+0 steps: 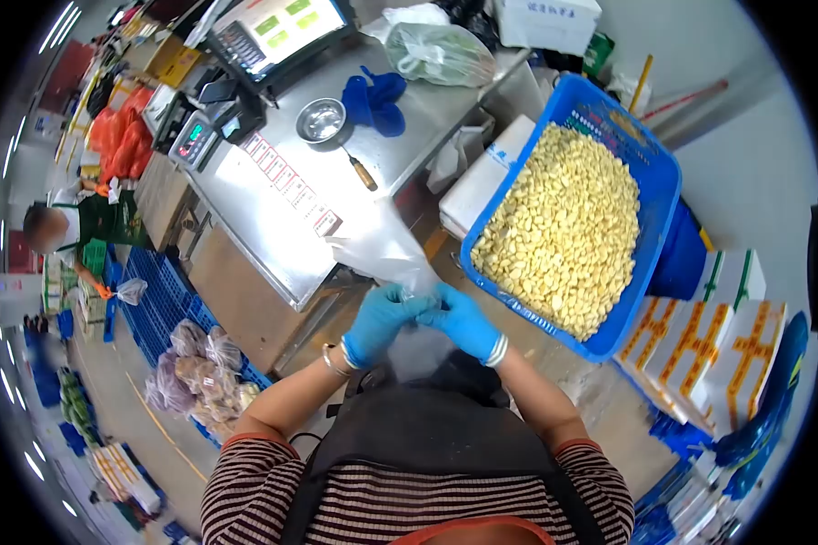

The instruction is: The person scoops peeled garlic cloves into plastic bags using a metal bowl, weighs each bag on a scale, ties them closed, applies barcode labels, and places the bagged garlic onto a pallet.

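In front of my chest, both blue-gloved hands grip a thin see-through plastic bag [386, 250]. My left hand [379, 320] pinches it from the left, and my right hand [463, 320] from the right, fingertips close together. Part of the bag stretches up towards the table corner, while another part hangs below my hands. To the right stands a blue plastic basket [668, 182] heaped with pale peeled cloves [563, 227] that look like garlic. A metal ladle [322, 121] with a wooden handle lies on the steel table [245, 222], beside a strip of printed labels [286, 182].
Blue gloves [374, 98], a bag of green produce [441, 56], a screen [277, 32] and a digital scale [194, 141] occupy the table. Taped white boxes [700, 350] stand at right. Bagged produce [200, 368] and another person [64, 227] are at left.
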The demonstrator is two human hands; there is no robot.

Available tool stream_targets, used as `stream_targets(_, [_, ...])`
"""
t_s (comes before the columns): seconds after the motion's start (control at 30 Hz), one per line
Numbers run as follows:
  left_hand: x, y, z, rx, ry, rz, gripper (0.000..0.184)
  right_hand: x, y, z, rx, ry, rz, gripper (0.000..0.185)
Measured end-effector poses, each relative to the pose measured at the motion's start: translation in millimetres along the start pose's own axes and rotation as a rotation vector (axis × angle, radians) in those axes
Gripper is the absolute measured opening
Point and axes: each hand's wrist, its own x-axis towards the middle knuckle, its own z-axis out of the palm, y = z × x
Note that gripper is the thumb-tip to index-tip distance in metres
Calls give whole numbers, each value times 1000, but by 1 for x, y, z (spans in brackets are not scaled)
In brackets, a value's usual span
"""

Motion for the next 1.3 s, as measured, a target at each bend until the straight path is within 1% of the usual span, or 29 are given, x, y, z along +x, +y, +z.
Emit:
stream_targets(0.07, [5, -11, -20, 36, 169, 125, 20, 13, -22, -12, 202, 8, -86, 28])
stream_targets(0.1, [5, -20, -38, 55, 257, 172, 21, 21, -27, -31, 487, -40, -72, 26])
stream_targets(0.13, [6, -27, -73, 494, 417, 377, 22, 28, -32, -50, 772, -85, -46, 25])
stream_targets(0.17, [6, -37, -121, 943, 563, 559, 24, 25, -56, -65, 1033, 11, -50, 28])
stream_targets(0.23, [-1, -54, -209, 98, 868, 271, 25, 27, -88, -104, 1099, 273, -191, 23])
stream_targets(0.27, [-12, -57, -234, 224, 761, 67, 21, 38, -89, -120, 1111, 172, -222, 21])
stream_targets(0.37, [-35, -41, -202, 668, 724, 237, 54, 58, -128, -80, 875, 281, -46, 20])
stream_targets(0.4, [-46, -4, -169, 758, 666, 375, 67, 76, -117, -87, 791, 141, 97, 17])
stream_targets(0.47, [-57, 61, -101, 789, 560, 597, 85, 75, -161, -3, 429, 237, 95, 19])
stream_targets(0.5, [-51, 76, -83, 735, 518, 689, 89, 87, -154, -9, 378, -267, 213, 21])
stream_targets(0.57, [-13, 76, -83, 833, 582, 668, 88, 105, -163, 32, 122, -529, 108, 20])
stream_targets(0.6, [14, 55, -103, 761, 608, 754, 75, 109, -189, 46, -60, -614, 36, 20])
stream_targets(0.63, [30, 18, -135, 603, 571, 632, 51, 118, -205, 55, -244, -697, -35, 20])
stream_targets(0.7, [22, 40, -173, 310, 500, 230, 30, 185, -207, 55, -334, -629, -417, 19])
stream_targets(0.77, [-7, 74, -206, -40, 473, 35, 24, 267, -209, 49, -121, -327, 3, 23])
stream_targets(0.8, [-17, 76, -227, -65, 518, 79, 24, 329, -173, 41, -99, -128, 114, 55])
stream_targets(0.83, [-31, 71, -249, -89, 559, 114, 24, 375, -151, 35, 5, 35, 220, 34])
stream_targets(0.87, [-44, 65, -272, -6, 614, 108, 30, 408, -132, 31, -34, 117, 324, 40])
stream_targets(0.9, [-55, 57, -294, 76, 661, 107, 36, 435, -119, 33, 96, 136, 448, 41])
stream_targets(0.93, [-68, 46, -315, 359, 711, 199, 38, 482, -81, 25, 2, 113, 550, 56])
stream_targets(0.97, [-73, 38, -331, 638, 738, 307, 40, 509, -58, 30, 140, 152, 496, 47])
stream_targets(1.0, [-74, 57, -337, 371, 693, 218, 42, 541, -35, 35, -69, 228, 496, 44])
stream_targets(1.03, [-74, 83, -342, 112, 640, 110, 46, 547, -36, 46, 96, 358, 421, 48])
stream_targets(1.07, [-68, 97, -340, 81, 703, 147, 47, 564, -23, 43, -74, 288, 458, 55])
stream_targets(1.1, [-61, 106, -336, 50, 771, 183, 50, 579, -11, 40, -928, 171, 321, 51])
stream_targets(1.17, [-46, 114, -352, 149, 740, 334, 49, 557, -34, 40, -604, 352, 345, 46])
stream_targets(1.23, [-24, 129, -353, 137, 709, 439, 49, 496, -81, 30, -206, 495, 104, 34])
stream_targets(1.27, [-9, 139, -346, 77, 689, 459, 49, 476, -78, 16, -134, 494, -91, 27])
stream_targets(1.3, [3, 147, -337, 16, 670, 477, 49, 421, -112, -4, -174, 471, -158, 22])
